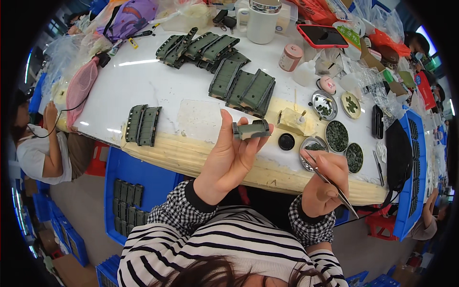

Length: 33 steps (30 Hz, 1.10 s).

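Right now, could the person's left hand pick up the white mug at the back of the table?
Probably not: the left hand is holding a small green part, and clustered green panels lie between it and the white mug.

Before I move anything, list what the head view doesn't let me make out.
In the head view:
Underside of the green part: faces away from the camera, above the left hand.
Tips of the tweezers: too small to tell whether they grip anything.
Contents of the silver dish: partly behind the right hand.
Dark green pieces: too small for exact shapes.
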{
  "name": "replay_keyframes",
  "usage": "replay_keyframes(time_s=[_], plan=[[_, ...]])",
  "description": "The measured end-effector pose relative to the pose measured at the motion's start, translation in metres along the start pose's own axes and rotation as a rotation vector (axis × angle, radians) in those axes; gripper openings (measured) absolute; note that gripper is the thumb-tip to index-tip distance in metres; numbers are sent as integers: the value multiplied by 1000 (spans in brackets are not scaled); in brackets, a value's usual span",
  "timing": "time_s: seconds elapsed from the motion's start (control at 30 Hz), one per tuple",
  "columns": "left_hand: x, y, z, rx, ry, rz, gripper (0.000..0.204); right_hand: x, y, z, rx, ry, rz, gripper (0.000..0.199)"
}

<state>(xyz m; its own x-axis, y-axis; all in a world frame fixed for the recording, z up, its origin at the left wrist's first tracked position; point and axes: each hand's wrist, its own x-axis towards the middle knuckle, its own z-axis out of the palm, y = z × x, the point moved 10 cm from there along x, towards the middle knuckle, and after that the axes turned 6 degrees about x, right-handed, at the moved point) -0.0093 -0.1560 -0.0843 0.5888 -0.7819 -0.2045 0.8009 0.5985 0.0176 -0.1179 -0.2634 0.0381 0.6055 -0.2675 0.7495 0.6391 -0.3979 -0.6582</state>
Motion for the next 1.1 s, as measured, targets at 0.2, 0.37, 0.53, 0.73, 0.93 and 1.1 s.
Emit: replay_keyframes(time_s=[0.2,0.37,0.53,0.73,0.93,1.1], plan=[[3,3,-8,12,108,22,66,-6,2,15,59,-100,-7,37],[4,3,-11,18,118,42,69,-4,1,21,2,-146,5,31],[1,3,-1,36,103,50,48,-2,0,23,-24,-184,25,32],[-23,51,-2,600,89,374,24,-13,23,8,149,-102,327,43],[-49,74,19,1333,137,506,62,-28,42,-3,292,-65,440,51],[-53,101,18,1864,274,620,58,-31,35,-1,311,-26,448,37]])
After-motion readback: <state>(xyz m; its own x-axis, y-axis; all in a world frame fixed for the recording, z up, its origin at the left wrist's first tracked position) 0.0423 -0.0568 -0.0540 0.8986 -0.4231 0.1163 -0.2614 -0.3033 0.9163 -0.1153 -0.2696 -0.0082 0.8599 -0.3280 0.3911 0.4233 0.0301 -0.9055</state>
